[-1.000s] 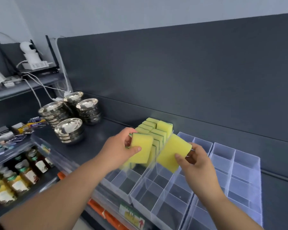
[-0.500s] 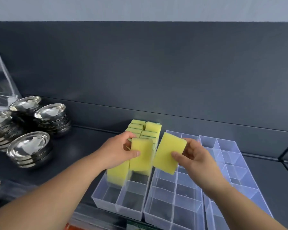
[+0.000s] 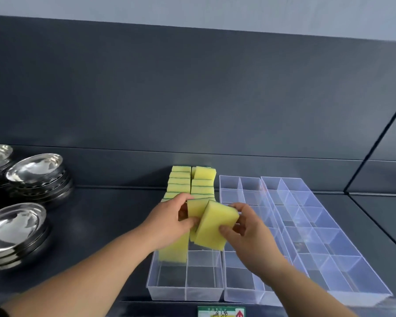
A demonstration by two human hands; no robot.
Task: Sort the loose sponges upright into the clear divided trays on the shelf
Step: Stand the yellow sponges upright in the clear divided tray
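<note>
Holding one sponge apiece, both hands work at centre frame over the left tray (image 3: 185, 292). The left hand (image 3: 167, 223) has thumb and fingers clamped on an upright sponge (image 3: 196, 209), low over the tray's right column. The right hand (image 3: 252, 241) pinches a tilted sponge (image 3: 215, 227) between thumb and curled fingers, and that sponge overlaps the other from the front. Filed sponges (image 3: 180, 179) stand on edge in two rows at the rear of the left tray, yellow face forward with green backing showing, and one more stands lower down in the left column. The frontmost compartments of that tray are empty. The middle tray (image 3: 242, 296) and right tray (image 3: 361, 295), at lower right, hold nothing. Steel bowls (image 3: 16, 227) are stacked at left on the shelf (image 3: 101, 213). Assessment: the task is under halfway, with one tray mostly filled and two untouched. The loose supply is not in view, so the count outstanding cannot be stated.
</note>
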